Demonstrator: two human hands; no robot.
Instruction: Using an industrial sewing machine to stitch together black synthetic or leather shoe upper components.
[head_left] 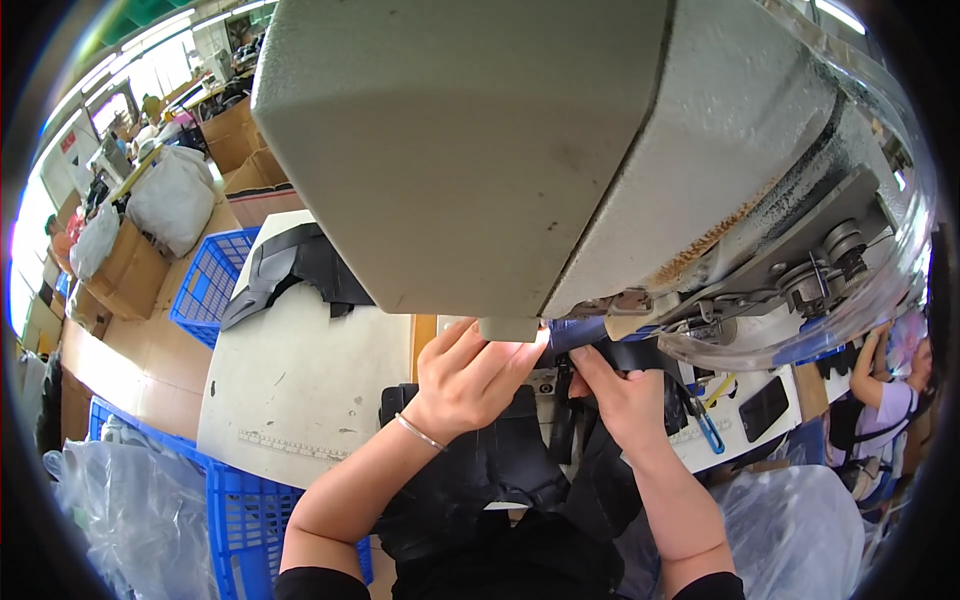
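Observation:
A large grey sewing machine head (pixel 470 150) fills the upper middle and hides part of the work under it. My left hand (pixel 470 380), with a bracelet at the wrist, reaches beneath it; its fingers stretch toward a brightly lit spot, and some tips are covered by the machine. On the other side of that spot my right hand (pixel 625 400) has its thumb extended and its fingers bent, pinching the edge of black material. That black material (pixel 480 460), smooth and in several panels, hangs over the table's near edge onto my lap.
On the white table (pixel 290 380) lie another black piece (pixel 290 265), blue-handled snips (pixel 712 430) and a dark phone (pixel 764 407). Blue crates (pixel 240 510) and clear plastic bags (pixel 140 510) stand at the left. Another person (pixel 885 395) sits at the far right.

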